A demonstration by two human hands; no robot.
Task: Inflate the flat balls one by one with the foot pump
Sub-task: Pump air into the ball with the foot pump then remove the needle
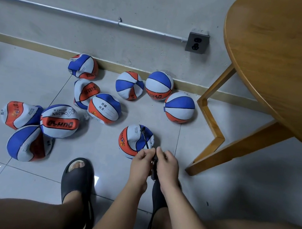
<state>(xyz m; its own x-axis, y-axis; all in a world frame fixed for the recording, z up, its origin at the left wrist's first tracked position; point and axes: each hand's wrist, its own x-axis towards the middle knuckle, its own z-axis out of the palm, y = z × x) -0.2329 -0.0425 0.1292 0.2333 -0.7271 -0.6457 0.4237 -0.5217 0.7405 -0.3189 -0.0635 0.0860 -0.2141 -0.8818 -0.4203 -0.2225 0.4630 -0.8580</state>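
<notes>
Status: mid-run, one ball on the line. Left hand [142, 160] and right hand [167, 163] both have their fingers curled and pinch the near end of the thin black hose [145, 140] between them. The exact grip point is partly hidden by the fingers.

The hose runs up to the valve of the red, white and blue rubber ball [133, 142]. That ball sits on the grey tiled floor [37, 82] just ahead of the hands. It looks near round, but I can't judge firmness from here. I can't make out the foot pump; it is probably behind the hands and the black slipper [157, 196].

Done, by shape: three round balls [179, 107] of the same colours, grouped by the wall on the right. One looks slightly dented.

Left: six crumpled flat balls [60, 121] in the left cluster.

Estimate: about a third through, with the fourth in progress.
</notes>
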